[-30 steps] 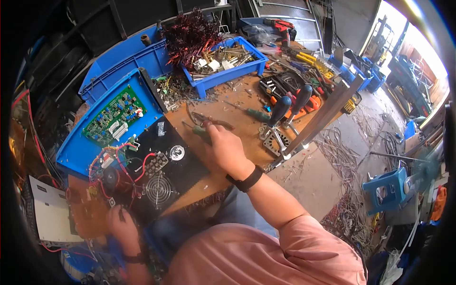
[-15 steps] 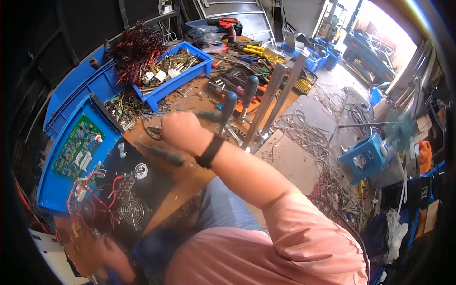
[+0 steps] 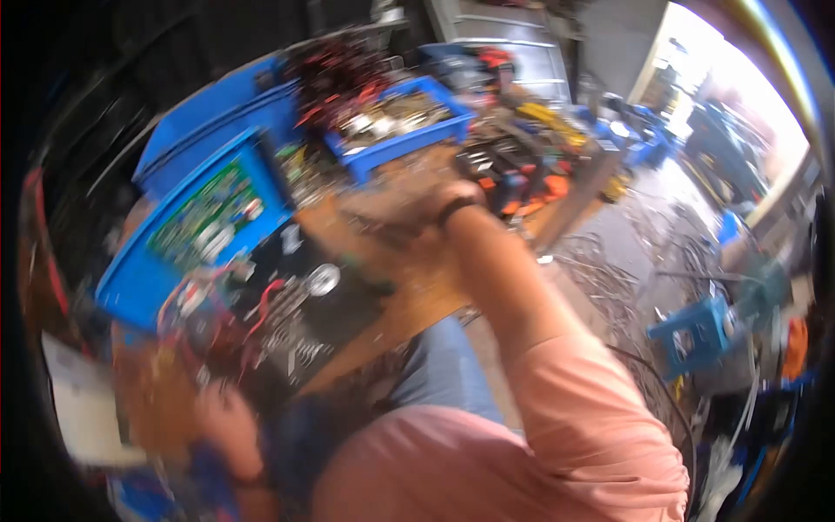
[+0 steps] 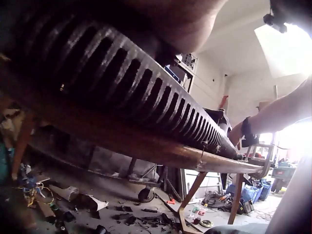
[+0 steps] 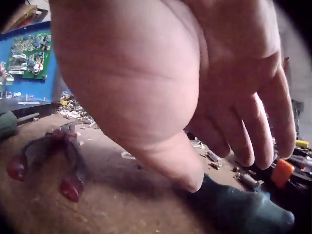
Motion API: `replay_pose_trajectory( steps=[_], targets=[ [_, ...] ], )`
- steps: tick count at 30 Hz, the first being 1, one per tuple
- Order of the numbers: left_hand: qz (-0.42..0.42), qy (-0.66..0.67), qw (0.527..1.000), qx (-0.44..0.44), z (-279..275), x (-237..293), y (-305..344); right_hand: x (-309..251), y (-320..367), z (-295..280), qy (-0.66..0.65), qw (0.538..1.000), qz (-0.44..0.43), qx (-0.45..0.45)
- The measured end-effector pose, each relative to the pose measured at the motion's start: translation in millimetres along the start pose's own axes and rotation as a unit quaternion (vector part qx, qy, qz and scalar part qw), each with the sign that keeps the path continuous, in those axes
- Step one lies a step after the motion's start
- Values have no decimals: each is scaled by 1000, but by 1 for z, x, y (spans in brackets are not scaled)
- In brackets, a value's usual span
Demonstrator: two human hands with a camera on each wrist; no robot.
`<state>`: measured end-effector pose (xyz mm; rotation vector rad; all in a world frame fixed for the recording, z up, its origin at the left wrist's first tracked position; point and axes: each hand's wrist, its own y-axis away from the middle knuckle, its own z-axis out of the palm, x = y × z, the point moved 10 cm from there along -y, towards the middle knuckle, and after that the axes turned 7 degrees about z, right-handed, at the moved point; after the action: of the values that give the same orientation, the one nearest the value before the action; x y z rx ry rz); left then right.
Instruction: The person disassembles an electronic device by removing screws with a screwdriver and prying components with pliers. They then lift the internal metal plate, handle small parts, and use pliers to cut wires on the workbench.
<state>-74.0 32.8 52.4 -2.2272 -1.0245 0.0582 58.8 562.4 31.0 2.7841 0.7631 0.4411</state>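
My right hand (image 3: 435, 209) reaches over the wooden bench, blurred in the head view. In the right wrist view its fingers hang loosely extended, and the thumb tip is right at a green screwdriver handle (image 5: 243, 204) on the bench. Pliers with red-tipped grips (image 5: 70, 187) lie beside it. Another green handle (image 5: 7, 124) shows at the left edge. My left hand (image 3: 228, 422) is low by the near edge of the black panel (image 3: 348, 322). In the left wrist view part of that hand lies above a slotted dark metal edge (image 4: 131, 78); its fingers are hidden.
Wires and a green circuit board (image 3: 204, 217) in a blue casing (image 3: 130, 283) stand at left. A blue bin (image 3: 409, 143) of metal parts is at the back. An upright metal bar (image 3: 570, 204) rises at the bench's right side, near a tool case (image 3: 496, 165).
My right hand has let go of a green screwdriver, left at the panel's edge, and reached right to another green handle. The head view swung right, then back. My left hand stays by the panel.
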Motion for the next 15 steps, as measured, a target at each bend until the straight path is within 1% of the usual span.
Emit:
replay_pose_trajectory(
  steps=[1,2,3,4,5,7,9,12,14,15],
  targets=[
    [17,-5,1000,10,-2,2,1,-2,-38,27,10,999,-32,7],
    [34,-8,999,22,-2,4,0,2,-35,25,29,999,20,-11],
    [31,-11,999,26,-3,4,-1,6,-48,30,27,999,47,5],
    [31,-8,999,29,-5,6,-2,13,-69,42,60,996,67,7],
    [24,-12,999,24,-5,7,-2,16,-80,44,41,997,65,8],
    [25,-10,999,29,-6,5,-2,-5,-31,11,17,998,54,-1],
    [19,-19,999,32,-7,5,-1,-6,-45,10,76,995,45,55],
    [24,-17,999,22,-5,7,-4,-26,-8,-33,46,990,-27,131],
    [30,-15,999,23,-6,7,-3,-41,-2,-57,49,962,-128,238],
    [29,-19,999,21,-5,6,-1,-43,17,-76,-1,948,-146,282]
  ],
)
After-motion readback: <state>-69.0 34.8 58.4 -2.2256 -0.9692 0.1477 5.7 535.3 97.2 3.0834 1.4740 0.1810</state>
